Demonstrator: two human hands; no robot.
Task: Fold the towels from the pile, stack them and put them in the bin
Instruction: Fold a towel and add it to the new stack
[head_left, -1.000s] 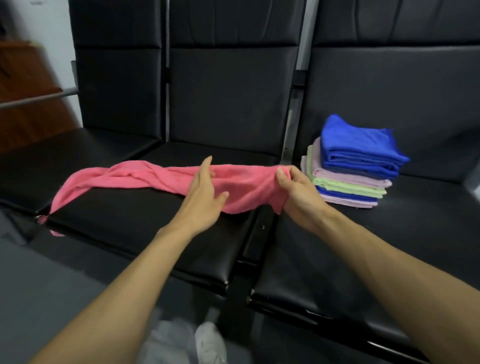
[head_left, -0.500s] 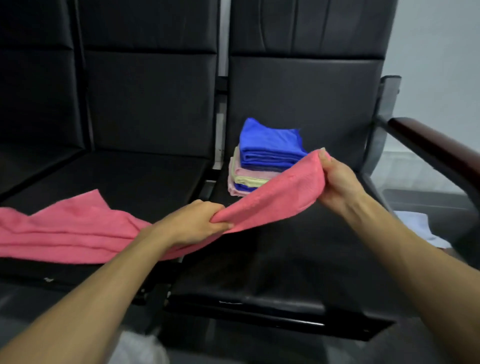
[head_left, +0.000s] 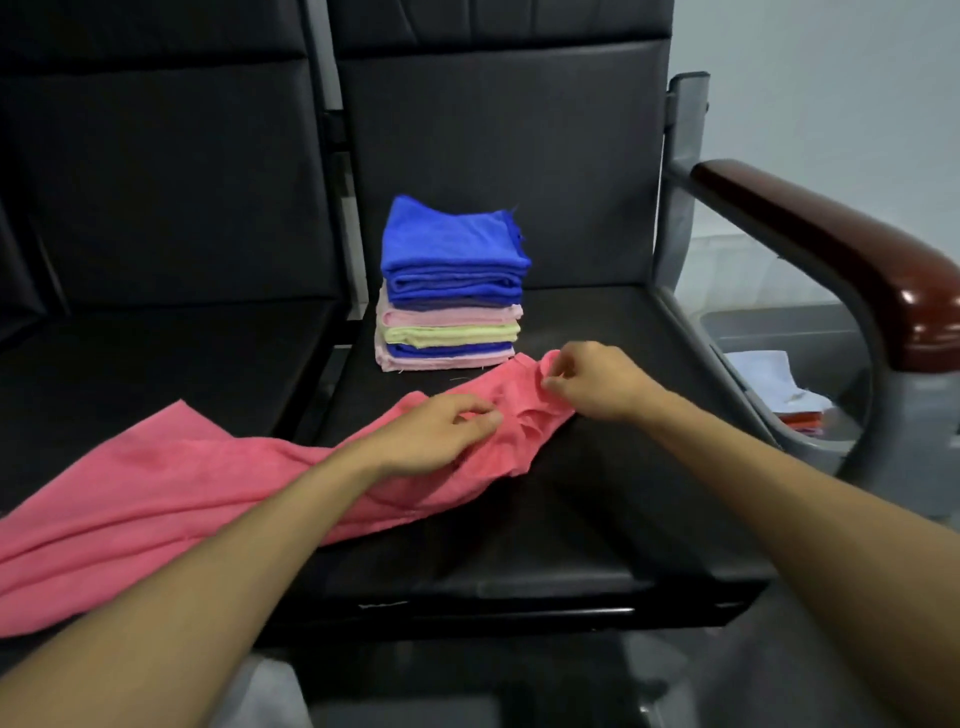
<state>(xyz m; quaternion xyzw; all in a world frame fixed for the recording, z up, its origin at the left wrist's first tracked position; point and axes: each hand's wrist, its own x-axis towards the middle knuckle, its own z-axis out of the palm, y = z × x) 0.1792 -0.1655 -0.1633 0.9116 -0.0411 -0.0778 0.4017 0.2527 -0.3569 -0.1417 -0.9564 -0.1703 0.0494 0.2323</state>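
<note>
A long pink towel (head_left: 156, 499) lies across two black seats, its right end bunched on the right seat (head_left: 597, 519). My left hand (head_left: 431, 436) pinches the cloth near that end. My right hand (head_left: 592, 382) pinches the towel's far right corner. Behind the hands stands a stack of folded towels (head_left: 452, 291), blue on top, with pink, yellow-green and blue layers below. A grey bin (head_left: 769, 332) sits on the floor to the right of the seats, with folded white and orange cloths inside.
A dark wooden armrest (head_left: 841, 260) on a grey metal frame rises at the right, between the seat and the bin. Black seat backs stand behind. The left seat (head_left: 156, 353) is partly covered by the pink towel.
The towel's right end, held up in the air half a second ago, now lies on the right seat. Both hands have dropped lower and come closer together. The view has shifted right.
</note>
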